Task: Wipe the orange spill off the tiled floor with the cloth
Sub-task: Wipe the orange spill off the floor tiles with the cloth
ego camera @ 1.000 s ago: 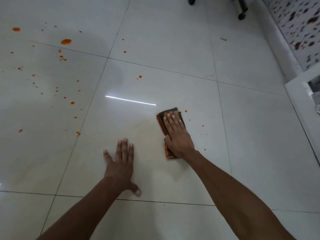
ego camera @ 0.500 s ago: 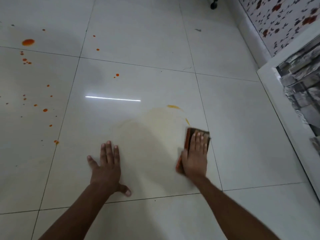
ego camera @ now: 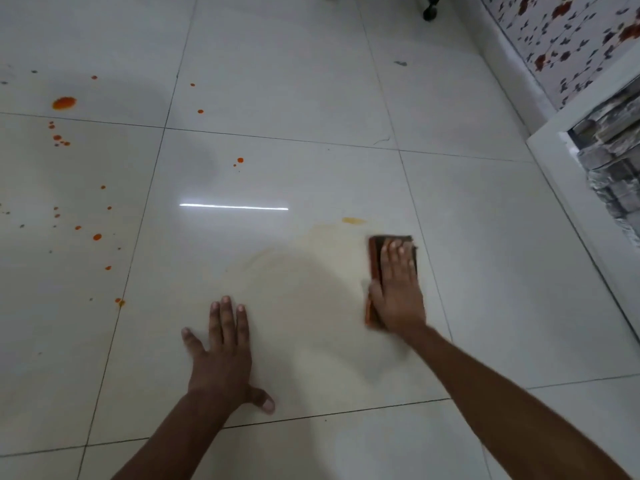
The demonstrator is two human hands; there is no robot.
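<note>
Orange haze (ego camera: 304,271): mid-tile, streak (ego camera: 352,221) just beyond cloth (ego camera: 374,261).
Cloth: folded, flat on floor (ego camera: 485,271) under R hand (ego camera: 398,292).
Fingers (ego camera: 393,252): R straight, together, pressing; L hand (ego camera: 221,355) spread, braced.
Tip: even pressure, overlap passes.

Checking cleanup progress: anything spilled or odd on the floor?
Yes. Orange drops dot the tiles on the left, unwiped. A pale yellowish smear spreads left of the cloth under the right hand, with an orange streak just beyond it.

Count: 2 hands, left hand (ego camera: 221,355) and right hand (ego camera: 398,292); 1 cloth (ego camera: 375,258); 1 big blob (ego camera: 63,103) at 10 o'clock; roughly 20 small drops (ego camera: 97,236); 2 castors (ego camera: 429,10) at 12.
</note>
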